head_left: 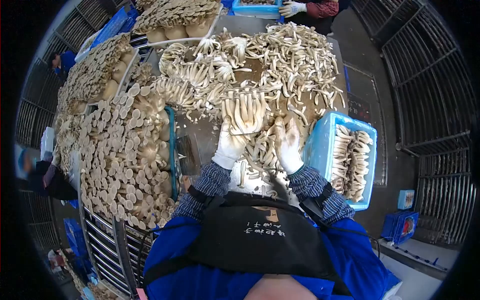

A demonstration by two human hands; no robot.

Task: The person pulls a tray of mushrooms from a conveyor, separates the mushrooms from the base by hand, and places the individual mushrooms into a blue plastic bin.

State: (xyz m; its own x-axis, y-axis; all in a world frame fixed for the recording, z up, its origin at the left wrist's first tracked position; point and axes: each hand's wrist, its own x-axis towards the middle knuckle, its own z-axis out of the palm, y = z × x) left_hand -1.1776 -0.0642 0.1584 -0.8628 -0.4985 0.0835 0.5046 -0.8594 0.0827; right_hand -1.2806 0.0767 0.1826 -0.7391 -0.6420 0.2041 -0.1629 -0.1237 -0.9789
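My left hand [230, 146], in a white glove, grips the lower end of a bunch of long-stemmed mushrooms [245, 111] over the steel table. A thin dark line runs along the base of this bunch; what it is I cannot make out. To the right, my right hand [288, 145] wears a white glove with brown-stained fingers. Its fingers stretch forward, somewhat apart, beside loose mushrooms [263, 148] lying between both hands. A blue foam box [315, 145] stands right of this hand, with mushrooms [350, 162] packed inside in rows.
Loose mushrooms [300, 55] are heaped across the table's far side. Uncut mushroom clusters [125, 155] crowd the left, by a teal-edged crate [173, 150]. A co-worker's gloved hand [292, 8] is at another blue box [256, 10] at the far end. Another person [45, 177] stands far left.
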